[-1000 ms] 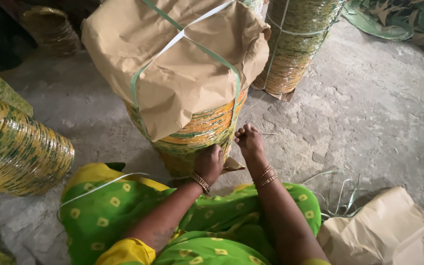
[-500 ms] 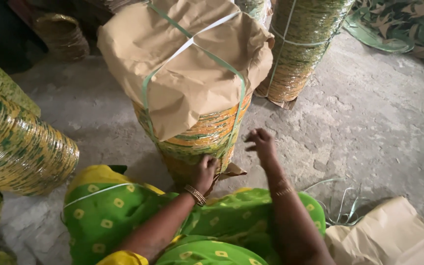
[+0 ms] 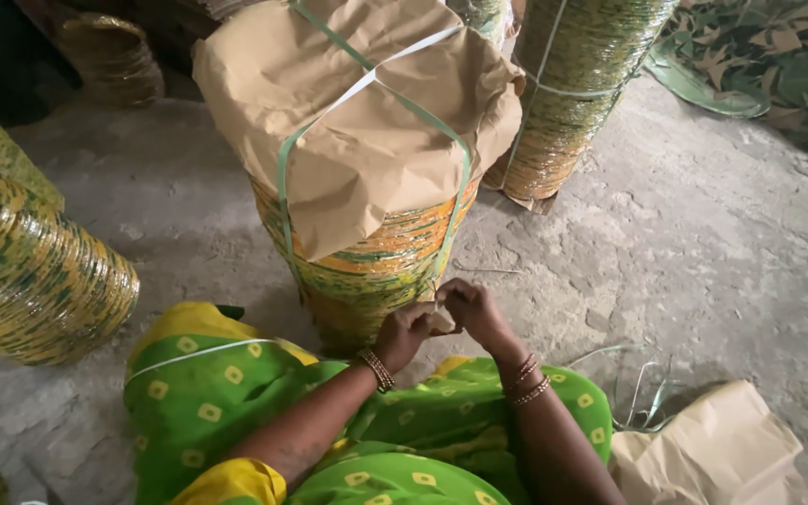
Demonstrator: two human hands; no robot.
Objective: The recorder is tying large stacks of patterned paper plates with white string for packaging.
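our right hand [image 3: 474, 310] has come back in to meet the left hand [image 3: 409, 329]; both sets of fingers now pinch the green strap [image 3: 442, 271] at the stack's [image 3: 376, 271] base, so we're tightening it.

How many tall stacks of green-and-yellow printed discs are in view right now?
4: the paper-capped stack at the hands, one behind right, one lying at left, a dim one top left. Edge scraps may be more.

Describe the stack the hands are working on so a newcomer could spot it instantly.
On the grey concrete floor, find the upright stack of green-and-yellow rings at centre frame, right in front of the person. Both hands, left hand and right hand, meet at its base. Only it wears a brown paper cap crossed by pale green straps.
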